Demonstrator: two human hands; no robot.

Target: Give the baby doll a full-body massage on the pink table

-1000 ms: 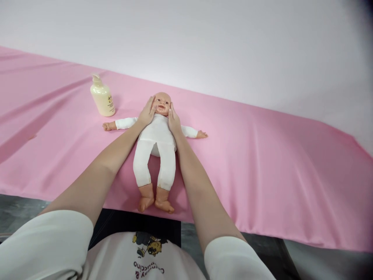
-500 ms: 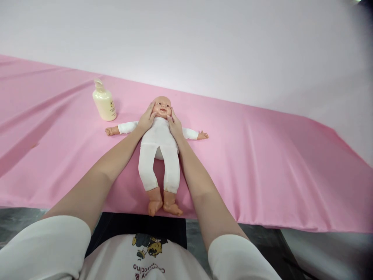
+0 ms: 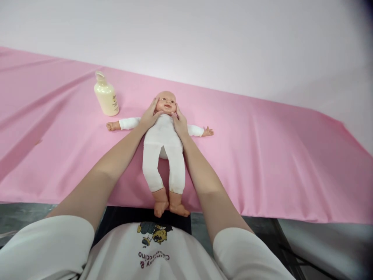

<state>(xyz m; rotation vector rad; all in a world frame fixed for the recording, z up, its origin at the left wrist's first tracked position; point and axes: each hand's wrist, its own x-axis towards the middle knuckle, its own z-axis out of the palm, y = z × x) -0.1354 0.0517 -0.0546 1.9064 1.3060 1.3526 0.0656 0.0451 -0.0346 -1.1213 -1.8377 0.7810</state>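
Observation:
A baby doll in a white cloth suit lies face up on the pink cloth, arms spread wide and bare feet toward me. My left hand rests along one side of its face, fingers stretched flat against the cheek and thumb near the chin. Against the opposite cheek lies my right hand, its fingers also extended and the thumb by the jaw. Between them, the doll's head is framed on both sides. Neither hand's fingers are curled round it; the palms are partly hidden.
A cream-coloured pump bottle stands upright to the left, beyond the doll's outstretched arm. The pink cloth covers the table and has folds on both sides. Behind it rises a plain white wall. The doll's feet reach the front edge.
The view has shifted slightly, so the doll and bottle appear a little higher and further right. Both hands remain at the doll's cheeks, with hardly any movement against the face.

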